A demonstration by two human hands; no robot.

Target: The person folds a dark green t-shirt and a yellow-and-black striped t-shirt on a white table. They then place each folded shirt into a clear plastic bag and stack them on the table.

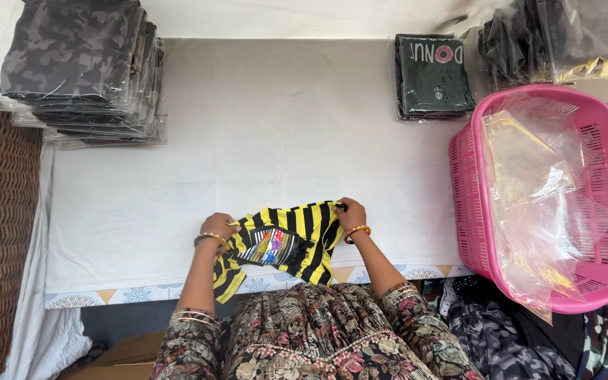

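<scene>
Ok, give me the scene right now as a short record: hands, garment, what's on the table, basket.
left hand: grips the left edge of the striped garment
right hand: pinches its upper right corner
garment: yellow and black striped garment with a colourful patch, at the near table edge, partly hanging over
table: white cloth-covered table
far left: stack of bagged camouflage garments
far right: bagged dark green garments
basket: pink basket holding clear plastic bags
</scene>
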